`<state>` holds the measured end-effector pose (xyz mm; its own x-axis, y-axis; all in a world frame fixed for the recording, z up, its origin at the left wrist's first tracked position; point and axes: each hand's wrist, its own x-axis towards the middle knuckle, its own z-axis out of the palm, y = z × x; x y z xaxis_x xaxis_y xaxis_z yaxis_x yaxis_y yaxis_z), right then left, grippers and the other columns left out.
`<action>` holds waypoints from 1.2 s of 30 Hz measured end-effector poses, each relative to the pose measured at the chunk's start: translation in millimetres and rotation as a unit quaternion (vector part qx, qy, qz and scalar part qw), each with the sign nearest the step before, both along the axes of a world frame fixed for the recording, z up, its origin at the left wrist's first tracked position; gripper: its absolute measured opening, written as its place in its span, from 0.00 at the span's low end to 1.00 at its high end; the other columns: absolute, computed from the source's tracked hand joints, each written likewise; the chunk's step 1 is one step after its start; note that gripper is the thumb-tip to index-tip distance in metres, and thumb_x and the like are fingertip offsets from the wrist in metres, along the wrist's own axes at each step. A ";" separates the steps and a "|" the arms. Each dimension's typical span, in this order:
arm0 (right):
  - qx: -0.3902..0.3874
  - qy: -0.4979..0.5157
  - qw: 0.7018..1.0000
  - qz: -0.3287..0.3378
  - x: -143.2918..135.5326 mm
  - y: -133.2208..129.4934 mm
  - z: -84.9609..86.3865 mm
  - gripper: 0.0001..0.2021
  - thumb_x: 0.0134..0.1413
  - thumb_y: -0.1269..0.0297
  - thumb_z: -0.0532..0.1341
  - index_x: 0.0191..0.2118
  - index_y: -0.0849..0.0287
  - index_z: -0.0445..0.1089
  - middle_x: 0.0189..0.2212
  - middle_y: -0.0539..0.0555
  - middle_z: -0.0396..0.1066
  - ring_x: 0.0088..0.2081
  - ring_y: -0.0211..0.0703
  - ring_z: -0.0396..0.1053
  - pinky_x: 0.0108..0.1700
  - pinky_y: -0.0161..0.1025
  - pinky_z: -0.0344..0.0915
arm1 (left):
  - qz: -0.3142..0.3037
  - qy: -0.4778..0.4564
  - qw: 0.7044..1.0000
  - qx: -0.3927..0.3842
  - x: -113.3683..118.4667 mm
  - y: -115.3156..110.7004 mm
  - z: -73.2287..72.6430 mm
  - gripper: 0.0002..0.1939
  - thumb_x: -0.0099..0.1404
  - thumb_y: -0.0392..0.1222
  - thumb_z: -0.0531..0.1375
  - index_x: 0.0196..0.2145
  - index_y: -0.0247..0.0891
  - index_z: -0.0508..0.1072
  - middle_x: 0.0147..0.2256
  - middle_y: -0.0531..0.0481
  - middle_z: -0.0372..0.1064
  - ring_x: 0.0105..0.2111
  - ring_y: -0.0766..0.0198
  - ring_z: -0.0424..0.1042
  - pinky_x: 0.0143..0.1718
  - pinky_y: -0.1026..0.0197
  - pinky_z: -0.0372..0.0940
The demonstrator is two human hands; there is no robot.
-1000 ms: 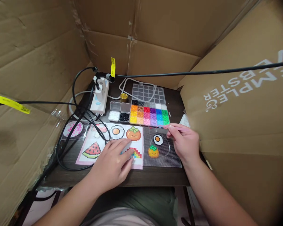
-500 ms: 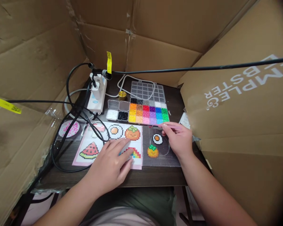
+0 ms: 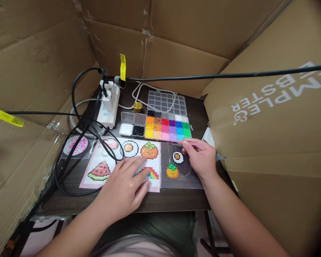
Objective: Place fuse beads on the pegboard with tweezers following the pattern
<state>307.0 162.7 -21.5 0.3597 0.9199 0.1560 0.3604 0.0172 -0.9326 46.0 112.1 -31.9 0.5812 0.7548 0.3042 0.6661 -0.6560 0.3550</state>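
My left hand (image 3: 124,185) lies flat with fingers spread on the pattern sheet (image 3: 123,165), partly covering a rainbow picture. Printed watermelon, egg and persimmon designs show around it. Between the fingers of my right hand (image 3: 202,157) is a pair of thin pink tweezers (image 3: 194,143), pointing left just above the far edge of the clear pegboard (image 3: 186,182). On that board sit a fried egg made of beads (image 3: 178,157) and an orange bead persimmon (image 3: 172,172). The bead box (image 3: 168,128), with colours sorted in compartments, is just beyond the tweezers' tip.
Small boxes of white beads (image 3: 126,129) and black beads (image 3: 138,130) stand beside the bead box, near a gold tin (image 3: 138,106). A power strip (image 3: 107,110) and looping black cables (image 3: 89,125) occupy the left. A round pink-and-white bead piece (image 3: 76,145) lies there too. Cardboard walls (image 3: 187,46) surround the table.
The view has shifted slightly, so things appear a little further left. Both hands keep nearly the same poses, the left on the sheet and the right holding the tweezers.
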 end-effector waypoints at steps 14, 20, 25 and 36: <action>0.002 -0.012 1.000 0.010 0.7 -0.6 -2.0 0.10 0.50 0.59 0.68 0.33 0.61 0.80 0.27 0.55 0.79 0.24 0.40 0.72 0.28 0.38 0.72 | 0.000 0.008 1.000 -0.002 0.5 0.4 0.2 0.13 0.70 0.40 0.56 0.48 0.38 0.75 0.58 0.38 0.68 0.57 0.45 0.67 0.55 0.41 0.64; 0.008 -0.013 1.000 0.007 1.1 -0.8 -2.2 0.11 0.50 0.58 0.68 0.33 0.61 0.79 0.26 0.55 0.78 0.24 0.41 0.72 0.28 0.39 0.73 | -0.001 0.007 1.000 0.000 0.3 0.2 0.7 0.12 0.70 0.40 0.56 0.48 0.38 0.75 0.58 0.38 0.68 0.57 0.45 0.67 0.55 0.41 0.64; 0.014 -0.007 1.000 0.004 1.1 -1.4 -0.6 0.10 0.51 0.58 0.68 0.33 0.60 0.79 0.26 0.55 0.78 0.24 0.40 0.72 0.28 0.39 0.72 | -0.002 0.010 1.000 -0.004 0.4 0.4 1.3 0.13 0.71 0.40 0.55 0.48 0.38 0.75 0.58 0.39 0.68 0.57 0.46 0.67 0.54 0.42 0.65; 0.033 -0.004 0.999 -0.009 1.3 -2.5 1.4 0.11 0.51 0.56 0.69 0.32 0.59 0.80 0.28 0.56 0.79 0.24 0.40 0.71 0.28 0.39 0.72 | -0.009 0.030 1.000 -0.002 0.3 0.7 2.3 0.14 0.70 0.40 0.56 0.50 0.40 0.76 0.59 0.37 0.67 0.59 0.44 0.66 0.54 0.41 0.65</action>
<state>308.3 160.2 -20.1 0.3750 0.9006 0.2197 0.3695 0.0721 -0.9264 46.4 112.8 -29.6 0.6123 0.7447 0.2656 0.6740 -0.6673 0.3170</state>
